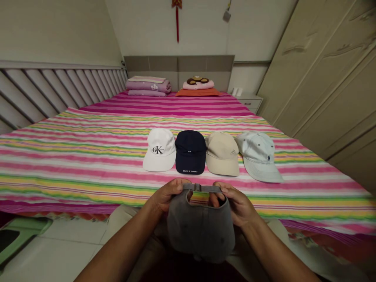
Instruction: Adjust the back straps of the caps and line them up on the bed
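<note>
Gripping a gray cap (201,233) at both ends of its buckled strap (209,188) with left hand (169,192) and right hand (240,205), by the near edge of the bed (73,192), apparently to keep the strap taut. Set in a row beyond, brim-first to that edge, probably for visible fronts: white cap (160,141) marked "CK," navy cap (190,143) lettered "BELIEVE," beige cap (221,150), pale-blue cap (254,150) with tiny dark logo (268,158).
</note>
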`<state>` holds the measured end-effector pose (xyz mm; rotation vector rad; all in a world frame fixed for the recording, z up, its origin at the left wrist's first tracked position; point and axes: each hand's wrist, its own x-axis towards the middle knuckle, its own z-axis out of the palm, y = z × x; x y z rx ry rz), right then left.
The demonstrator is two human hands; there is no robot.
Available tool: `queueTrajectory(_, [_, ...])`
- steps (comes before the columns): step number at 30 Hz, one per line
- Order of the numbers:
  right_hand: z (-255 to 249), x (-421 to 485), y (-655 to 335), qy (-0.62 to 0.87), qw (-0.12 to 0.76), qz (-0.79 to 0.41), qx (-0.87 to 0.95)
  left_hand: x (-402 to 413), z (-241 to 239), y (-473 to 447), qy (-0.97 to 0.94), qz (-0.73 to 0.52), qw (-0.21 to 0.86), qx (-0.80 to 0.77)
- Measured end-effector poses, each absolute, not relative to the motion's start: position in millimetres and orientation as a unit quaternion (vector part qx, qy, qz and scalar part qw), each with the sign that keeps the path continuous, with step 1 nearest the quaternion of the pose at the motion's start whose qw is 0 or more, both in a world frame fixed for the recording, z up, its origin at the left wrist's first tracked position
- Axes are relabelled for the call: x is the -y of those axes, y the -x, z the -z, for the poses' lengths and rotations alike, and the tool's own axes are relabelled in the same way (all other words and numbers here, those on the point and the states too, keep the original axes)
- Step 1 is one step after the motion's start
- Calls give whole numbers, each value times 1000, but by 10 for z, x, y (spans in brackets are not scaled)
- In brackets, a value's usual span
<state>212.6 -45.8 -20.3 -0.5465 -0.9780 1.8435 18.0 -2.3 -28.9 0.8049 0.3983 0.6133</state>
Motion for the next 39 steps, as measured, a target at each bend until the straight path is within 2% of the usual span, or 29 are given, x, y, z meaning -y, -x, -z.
queueTrajectory(5, [205, 437, -2112, 223, 500, -755, 360, -8, 324, -141, -377, -324, 845, -197])
queueTrajectory(10, [172, 351, -2130, 215, 508, -778, 301, -52, 498, 38, -409, -238, 851, -226])
queueTrajectory(12, [153, 293, -2133, 220, 501, -791, 274, -54, 579, 97, -390, -252, 858, -220])
queueTrajectory(16, [157, 189, -2109, 221, 457, -835, 210, -76, 632, 177, -298, -386, 852, -190])
queueTrajectory(22, [538, 272, -1934, 175, 331, -885, 277, -126, 592, 256, -173, -432, 859, -214])
queueTrajectory(27, [712, 360, -1799, 159, 369, -870, 286, -175, 568, 289, -152, -420, 860, -245])
queueTrajectory(33, [381, 213, -1799, 193, 448, -837, 248, -180, 487, 465, -204, -424, 856, -214])
queueTrajectory(39, [253, 82, -1746, 204, 474, -829, 216, 37, 768, 533, -273, -397, 863, -150])
